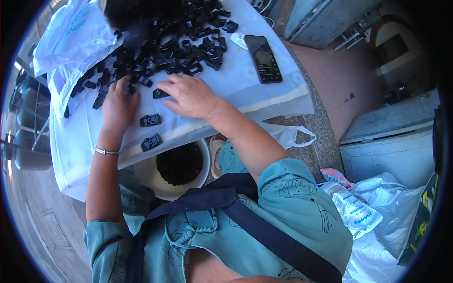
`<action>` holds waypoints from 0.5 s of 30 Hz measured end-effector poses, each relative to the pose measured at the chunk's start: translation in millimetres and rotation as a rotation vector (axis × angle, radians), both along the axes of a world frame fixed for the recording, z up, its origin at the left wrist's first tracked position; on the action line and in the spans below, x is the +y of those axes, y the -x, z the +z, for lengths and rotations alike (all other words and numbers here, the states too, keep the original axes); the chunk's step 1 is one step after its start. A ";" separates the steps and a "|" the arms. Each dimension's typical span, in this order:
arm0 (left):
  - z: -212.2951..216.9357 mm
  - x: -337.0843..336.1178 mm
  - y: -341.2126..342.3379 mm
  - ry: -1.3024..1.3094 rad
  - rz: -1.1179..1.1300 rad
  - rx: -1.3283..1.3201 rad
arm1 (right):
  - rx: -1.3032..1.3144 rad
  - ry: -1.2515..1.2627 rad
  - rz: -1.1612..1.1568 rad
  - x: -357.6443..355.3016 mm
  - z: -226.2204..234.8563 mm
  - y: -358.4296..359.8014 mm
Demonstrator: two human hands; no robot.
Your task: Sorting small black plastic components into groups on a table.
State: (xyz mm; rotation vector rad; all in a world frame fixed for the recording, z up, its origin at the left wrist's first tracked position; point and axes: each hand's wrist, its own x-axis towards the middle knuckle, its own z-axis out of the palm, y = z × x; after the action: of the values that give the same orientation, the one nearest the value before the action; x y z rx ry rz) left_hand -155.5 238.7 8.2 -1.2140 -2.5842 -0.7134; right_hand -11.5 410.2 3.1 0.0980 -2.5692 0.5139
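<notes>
My left hand (118,106) is at the near edge of a heap of small black plastic parts (165,56), its thumb and fingers closed around one black plastic part (130,88). To its right, my right hand (191,96) pinches another black plastic part (161,93) at the tabletop, with the fingers covering its right end. Two more black parts, a farther block (150,120) and a nearer block (151,142), lie in a column between my forearms, close to the table's front edge.
A white cloth (226,96) covers the table. A phone (263,59) lies at the right, and a white plastic bag (71,37) at the far left. Below the front edge, a white basin (205,165) holds a dark mass of parts. Metal cabinets (387,137) stand to the right.
</notes>
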 end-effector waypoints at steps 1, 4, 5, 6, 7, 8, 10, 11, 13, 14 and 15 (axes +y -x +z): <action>-0.9 -9.6 0.1 -0.059 -0.098 -0.015 | 0.006 0.015 0.032 -2.6 0.2 0.5; -6.2 -21.5 -9.3 -0.132 -0.330 -0.080 | -0.073 0.046 0.057 -3.5 -1.5 -0.9; -4.2 -23.7 -14.3 -0.157 -0.342 -0.091 | -0.061 0.052 0.092 -3.1 -2.0 -2.3; -3.8 -27.5 -15.5 -0.161 -0.348 -0.084 | -0.050 0.066 0.141 -7.0 -0.5 -2.6; -2.9 -28.4 -19.1 -0.181 -0.323 -0.084 | -0.064 0.051 0.186 -9.9 3.2 -6.9; -3.7 -31.1 -19.3 -0.195 -0.257 -0.097 | -0.079 0.034 0.229 -13.8 6.1 -7.7; -5.0 -33.4 -19.6 -0.215 -0.187 -0.113 | -0.117 0.110 0.272 -15.6 10.8 -8.9; -5.4 -35.9 -19.3 -0.232 -0.196 -0.171 | -0.159 0.183 0.293 -16.2 11.9 -8.3; -1.0 -37.1 -22.3 -0.252 -0.209 -0.232 | -0.149 0.220 0.249 -9.7 12.5 -5.8; 3.4 -38.9 -24.8 -0.260 -0.269 -0.294 | -0.133 0.183 0.176 -3.2 12.4 -4.5; 6.5 -40.4 -26.4 -0.268 -0.332 -0.357 | -0.118 0.146 0.102 0.7 12.8 -3.6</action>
State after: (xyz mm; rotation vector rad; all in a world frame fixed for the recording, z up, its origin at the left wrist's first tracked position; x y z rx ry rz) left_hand -129.1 198.3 14.7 -1.5584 -2.4522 -1.4097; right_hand -7.8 411.0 16.0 0.1528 -2.6411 0.7650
